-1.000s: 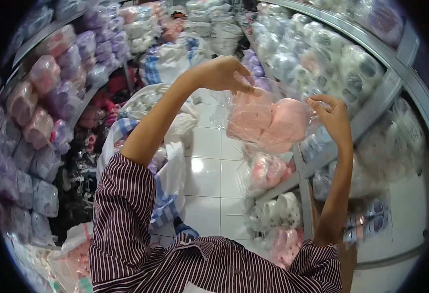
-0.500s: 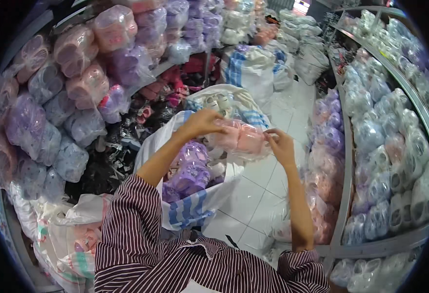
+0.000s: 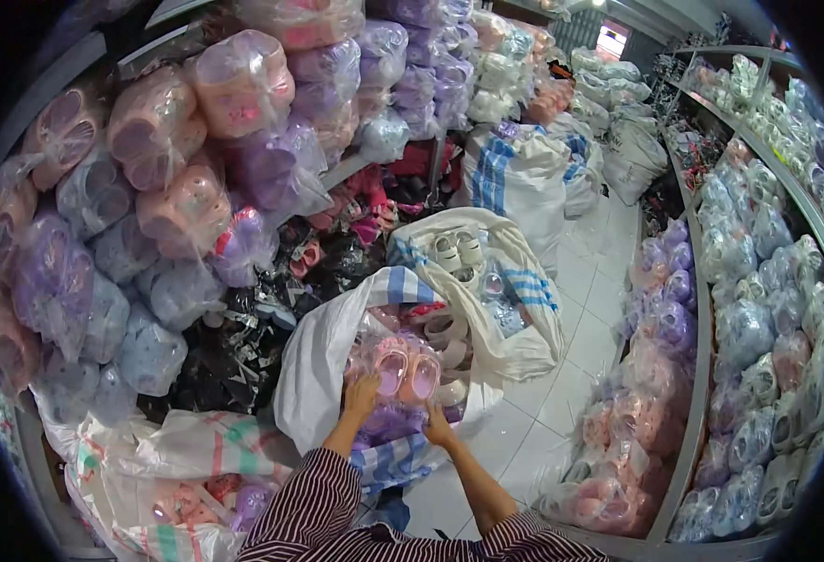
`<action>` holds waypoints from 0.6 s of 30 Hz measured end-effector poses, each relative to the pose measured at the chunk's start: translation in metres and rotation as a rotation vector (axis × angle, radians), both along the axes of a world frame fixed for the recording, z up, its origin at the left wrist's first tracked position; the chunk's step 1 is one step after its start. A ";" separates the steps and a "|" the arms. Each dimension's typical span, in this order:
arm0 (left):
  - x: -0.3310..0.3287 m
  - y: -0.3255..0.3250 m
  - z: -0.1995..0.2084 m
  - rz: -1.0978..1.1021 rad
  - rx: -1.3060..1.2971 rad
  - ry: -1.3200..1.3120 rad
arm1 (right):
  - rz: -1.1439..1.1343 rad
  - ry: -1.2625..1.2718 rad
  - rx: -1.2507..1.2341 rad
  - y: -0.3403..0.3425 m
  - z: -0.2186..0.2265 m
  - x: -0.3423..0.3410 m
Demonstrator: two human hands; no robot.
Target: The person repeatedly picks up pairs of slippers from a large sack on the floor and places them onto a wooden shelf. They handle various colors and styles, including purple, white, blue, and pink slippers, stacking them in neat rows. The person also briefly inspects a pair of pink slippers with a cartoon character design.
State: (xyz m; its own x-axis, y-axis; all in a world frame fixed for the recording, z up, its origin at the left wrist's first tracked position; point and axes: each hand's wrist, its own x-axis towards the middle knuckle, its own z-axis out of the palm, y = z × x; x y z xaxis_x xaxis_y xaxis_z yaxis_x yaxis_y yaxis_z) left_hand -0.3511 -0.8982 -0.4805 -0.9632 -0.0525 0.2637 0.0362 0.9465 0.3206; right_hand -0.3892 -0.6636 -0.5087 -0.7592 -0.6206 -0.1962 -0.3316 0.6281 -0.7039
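Observation:
Low over the mouth of a white sack with blue stripes (image 3: 311, 375), I hold a pair of pink clogs (image 3: 421, 373) that looks wrapped in clear plastic. My left hand (image 3: 362, 397) is closed on their left side. At the lower right edge my right hand (image 3: 438, 424) is closed too, its fingertips partly hidden. Purple clogs (image 3: 384, 420) lie in the sack beneath the pink pair. Beside them are pale beige clogs (image 3: 445, 339) and other shoes in the same sack.
Behind stands another open sack (image 3: 534, 342) with white and light-blue shoes. Bagged clogs (image 3: 182, 201) are piled high at left. Shelves of bagged shoes (image 3: 744, 318) line the right, beside a tiled aisle (image 3: 571, 332). A sack (image 3: 234, 450) sits at lower left.
The pink clogs have come down from in front of me toward the striped sack, both hands still on them. They now face up, openings showing. The view has shifted.

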 end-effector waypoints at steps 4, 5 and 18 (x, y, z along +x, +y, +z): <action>0.004 0.025 0.001 0.003 0.103 -0.072 | -0.091 0.009 -0.004 0.029 0.002 0.035; 0.005 0.023 0.000 0.004 0.108 -0.132 | -0.111 0.031 -0.018 0.039 0.001 0.042; 0.083 0.228 -0.024 -0.797 -0.359 -0.688 | -0.596 -0.535 0.277 0.278 -0.013 0.274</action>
State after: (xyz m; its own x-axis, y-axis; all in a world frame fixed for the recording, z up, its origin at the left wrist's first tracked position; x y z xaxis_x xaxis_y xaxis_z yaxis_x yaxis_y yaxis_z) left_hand -0.2678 -0.6699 -0.5046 -0.6336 0.6189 -0.4642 0.5953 0.7732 0.2184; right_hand -0.1148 -0.3856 -0.5213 -0.7060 -0.0230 -0.7079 0.4434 0.7650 -0.4670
